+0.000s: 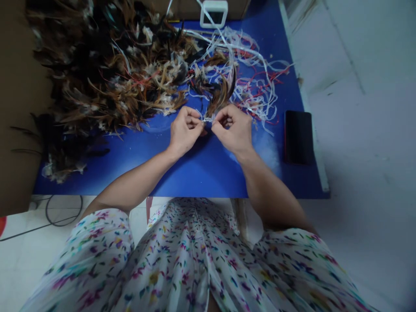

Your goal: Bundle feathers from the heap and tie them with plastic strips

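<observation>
Over the middle of the blue table, my left hand (pixel 186 130) and my right hand (pixel 234 130) face each other a short way apart, fingertips pinched. Between them runs a short white string (pixel 208 119), its ends going into both pinches. A bunch of brown and black feathers (pixel 218 97) stands just beyond the fingertips, its base close to the string. Whether the feathers are tied to the string I cannot tell. Behind my right hand lies a tangle of white and red strings (pixel 256 86).
A big heap of brown and black feathers (pixel 113 78) covers the blue table's (pixel 201 177) left side. A black phone (pixel 299 138) lies near the right edge. At the back stands a small white-framed device (pixel 213 15). Cardboard (pixel 16 108) rises at the left.
</observation>
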The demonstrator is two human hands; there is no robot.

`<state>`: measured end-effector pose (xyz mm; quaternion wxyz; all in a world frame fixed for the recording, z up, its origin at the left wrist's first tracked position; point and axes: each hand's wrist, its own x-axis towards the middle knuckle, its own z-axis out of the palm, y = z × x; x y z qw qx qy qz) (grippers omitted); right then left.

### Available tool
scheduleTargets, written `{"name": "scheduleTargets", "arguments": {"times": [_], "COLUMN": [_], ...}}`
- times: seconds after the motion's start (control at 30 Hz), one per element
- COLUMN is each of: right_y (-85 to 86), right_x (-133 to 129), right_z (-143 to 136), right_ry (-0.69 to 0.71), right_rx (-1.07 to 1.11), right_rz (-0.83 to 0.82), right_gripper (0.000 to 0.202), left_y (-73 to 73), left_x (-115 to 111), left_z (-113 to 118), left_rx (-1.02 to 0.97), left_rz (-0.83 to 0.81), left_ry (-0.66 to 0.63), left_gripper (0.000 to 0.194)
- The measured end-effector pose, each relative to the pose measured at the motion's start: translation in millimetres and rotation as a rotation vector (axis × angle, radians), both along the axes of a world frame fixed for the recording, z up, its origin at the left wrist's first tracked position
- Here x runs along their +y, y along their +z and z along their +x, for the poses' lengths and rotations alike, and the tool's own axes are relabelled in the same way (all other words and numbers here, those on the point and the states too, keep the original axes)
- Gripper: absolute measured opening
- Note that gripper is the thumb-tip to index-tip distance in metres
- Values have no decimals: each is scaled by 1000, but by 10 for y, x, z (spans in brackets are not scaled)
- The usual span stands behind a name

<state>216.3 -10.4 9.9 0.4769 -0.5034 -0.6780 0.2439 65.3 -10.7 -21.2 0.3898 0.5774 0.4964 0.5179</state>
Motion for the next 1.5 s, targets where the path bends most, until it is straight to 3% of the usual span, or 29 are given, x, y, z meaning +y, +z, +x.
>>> {"name": "scheduleTargets", "arguments": {"times": [0.4, 0.57, 0.7, 1.07, 1.23, 1.5], "right_y": [-52, -30, 1, -12, 16, -28], "right_x": [20, -18, -27, 76, 48, 144], "right_z": [16, 46, 75, 105, 85, 117], "right_ry": [11, 158, 175, 106, 153, 153], "right_rx": [-64, -147, -189, 17, 4, 143], "right_rz": [39, 101, 78, -4, 0, -53], "right_gripper": [8, 24, 12, 6, 7, 14], "left_y": [-61, -25, -15, 84, 150, 13], "left_x": [30, 16, 14, 32, 11, 59], "left_z": [-19, -6, 1, -46, -25, -48], "left_rx": [-39, -58, -105, -217, -192, -179], "left_rz": [23, 8, -57, -266, -274, -201], "left_ry": [-36, -24, -44, -191, -196, -152], "left_gripper": [26, 30, 26, 27, 42, 31]}}
